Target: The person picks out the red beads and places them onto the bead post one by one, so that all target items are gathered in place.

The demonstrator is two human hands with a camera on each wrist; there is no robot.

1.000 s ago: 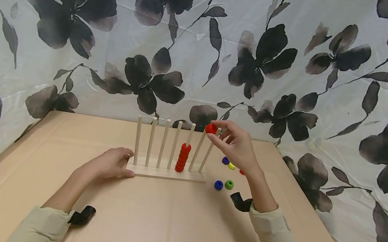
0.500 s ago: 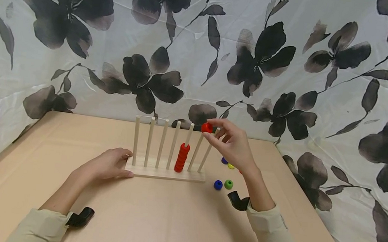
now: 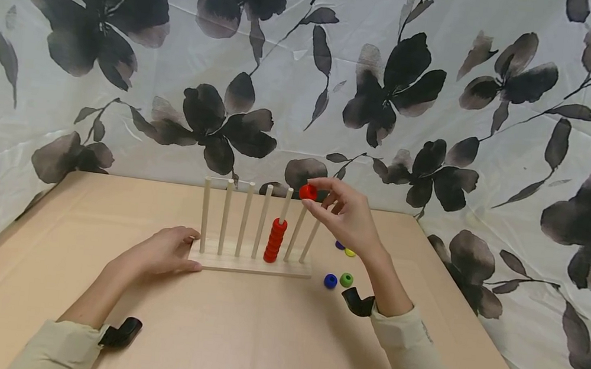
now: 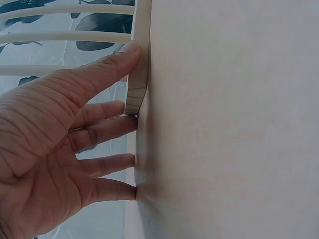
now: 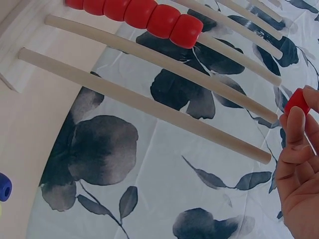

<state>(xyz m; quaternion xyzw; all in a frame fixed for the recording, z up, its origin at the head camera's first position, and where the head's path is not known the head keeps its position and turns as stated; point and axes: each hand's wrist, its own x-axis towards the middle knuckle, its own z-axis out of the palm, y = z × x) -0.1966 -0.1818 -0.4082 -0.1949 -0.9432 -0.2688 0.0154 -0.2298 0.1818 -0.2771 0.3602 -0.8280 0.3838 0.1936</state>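
Observation:
A pale wooden bead rack (image 3: 245, 264) with several upright pegs stands on the table. Red beads (image 3: 275, 241) are stacked on its third peg from the right. My left hand (image 3: 161, 250) holds the rack's left end, thumb on the front edge; in the left wrist view the thumb (image 4: 112, 67) presses the base while other fingertips meet the table. Between thumb and forefinger, my right hand (image 3: 351, 216) pinches a red bead (image 3: 308, 192) near the top of the second peg from the right. In the right wrist view that bead (image 5: 296, 102) sits just off a peg tip.
Right of the rack lie a blue bead (image 3: 330, 281) and a green bead (image 3: 346, 280). Farther back are a yellow bead (image 3: 350, 252) and another blue bead (image 3: 340, 244), partly hidden by the right arm. A flowered cloth (image 3: 294, 89) hangs behind the table (image 3: 238, 333).
My right hand has moved left with the red bead, from near the rightmost peg to the second peg from the right. The left hand stays at the rack's end.

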